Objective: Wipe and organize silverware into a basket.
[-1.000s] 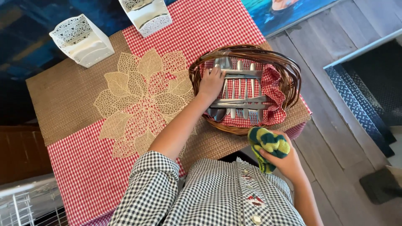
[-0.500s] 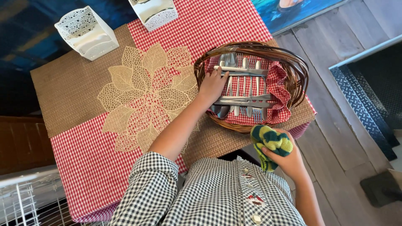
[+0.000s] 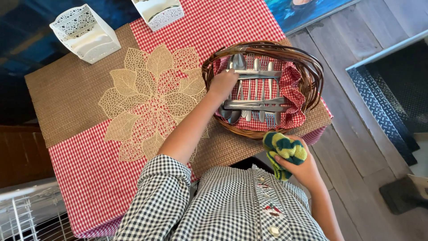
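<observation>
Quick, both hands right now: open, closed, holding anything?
Left hand: in the wicker basket, fingers curled on the cutlery; a firm grip cannot be told.
Right hand: closed, holding a green and yellow cloth.

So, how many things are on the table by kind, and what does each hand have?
White lattice holders: 2, one, another
Leaf-shaped lace mat: 1
Wicker basket of cutlery, left hand in it: 1
Green-and-yellow cloth, in right hand: 1
Total: 5
</observation>
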